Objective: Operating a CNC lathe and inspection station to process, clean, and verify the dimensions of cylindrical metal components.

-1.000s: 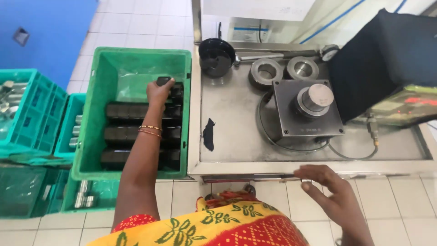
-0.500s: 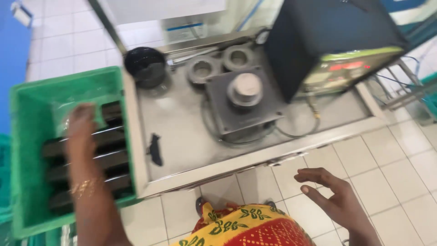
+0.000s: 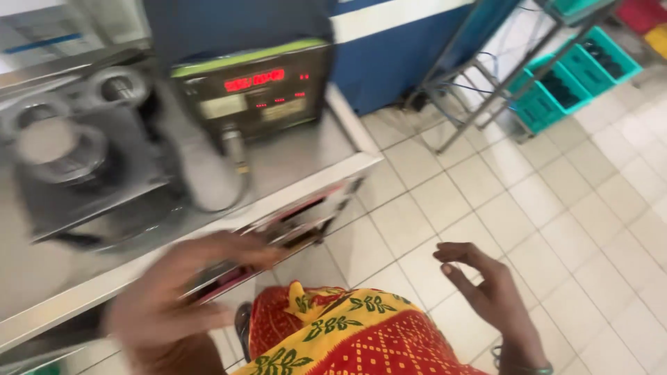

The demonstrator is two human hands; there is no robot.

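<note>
My left hand [image 3: 184, 288] is a blur low in the head view, just in front of the steel table's front edge [image 3: 278, 201]. Its fingers look spread and nothing shows in it. Over the white floor tiles, my right hand [image 3: 490, 288] hangs with fingers curled loosely apart and holds nothing. On the table stand a dark box with a red lit display [image 3: 253, 90] and a grey machine with a round metal top [image 3: 55, 149]. Behind it are two metal rings [image 3: 121, 83].
Green crates [image 3: 563, 87] sit on the floor at the far right under a metal frame rack [image 3: 479, 76]. A blue cabinet [image 3: 403, 55] stands behind the table's right end. My yellow and red patterned clothing [image 3: 347, 337] fills the bottom middle.
The view has swung right, so the green crate of dark parts has left the picture. My left hand has come out of that crate and now moves blurred near the table edge.
</note>
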